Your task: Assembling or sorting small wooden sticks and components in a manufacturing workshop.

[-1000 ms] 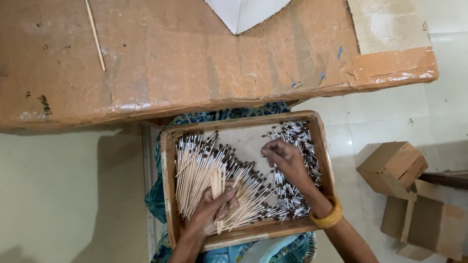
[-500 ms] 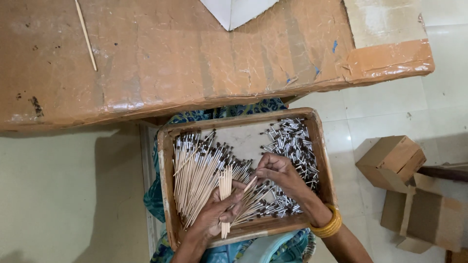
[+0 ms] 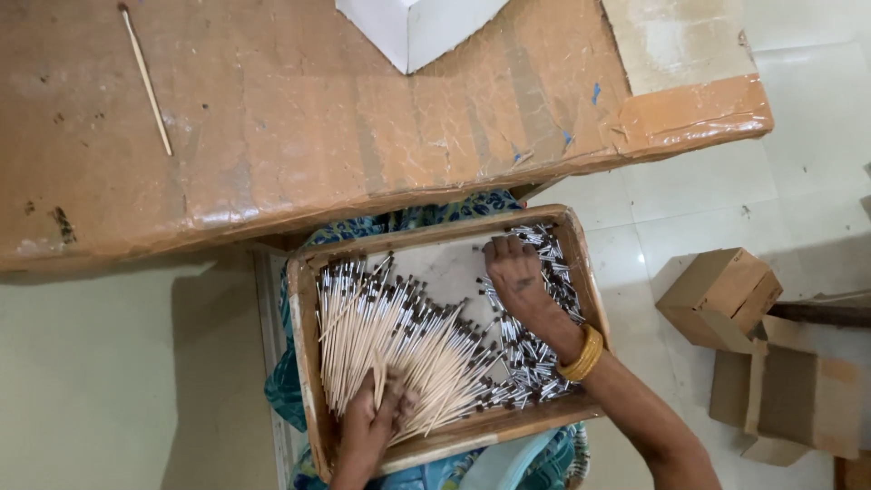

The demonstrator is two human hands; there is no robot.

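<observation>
Where the right hand (image 3: 519, 283) met the left half a second ago, it now lies open and flat on the small silver pieces (image 3: 535, 349) at the tray's (image 3: 581, 272) far end. The left hand (image 3: 376, 419) pinches dark-tipped sticks (image 3: 390, 340), too many to count, in one wooden tray.

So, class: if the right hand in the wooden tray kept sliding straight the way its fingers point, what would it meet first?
Most likely the tray's far wall. The right hand points up-picture over the small silvery pieces, its fingertips nearly at that rim.
</observation>
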